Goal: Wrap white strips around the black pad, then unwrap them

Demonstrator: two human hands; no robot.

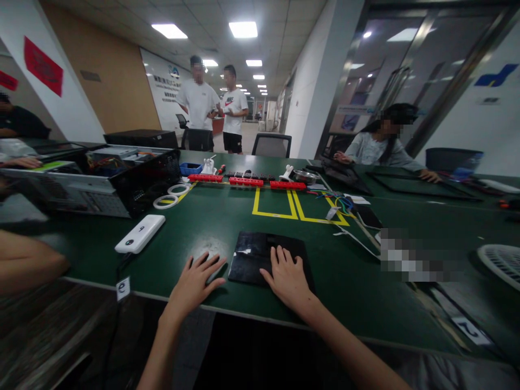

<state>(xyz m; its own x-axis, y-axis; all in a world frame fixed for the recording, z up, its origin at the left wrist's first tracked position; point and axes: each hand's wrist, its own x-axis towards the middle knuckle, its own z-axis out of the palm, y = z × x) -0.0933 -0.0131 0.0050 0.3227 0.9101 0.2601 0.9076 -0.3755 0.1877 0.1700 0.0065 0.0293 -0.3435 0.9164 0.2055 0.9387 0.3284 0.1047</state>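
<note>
My left hand (195, 283) lies flat on the green table (227, 216) near its front edge, fingers spread, holding nothing. My right hand (287, 277) rests palm down on a flat black glossy slab (254, 255), fingers stretched out over its right half. The slab lies flat between my two hands. A white power bank (140, 233) marked with a number lies to the left of my left hand, with a cable running off the table edge.
An open black computer case (117, 179) stands at the left. Red parts (246, 182), a blue tray (190, 168), tape rolls (166, 202) and yellow taped rectangles (275, 208) lie farther back. A seated person (382, 143) works at the right; two people stand behind. A white fan (501, 262) sits far right.
</note>
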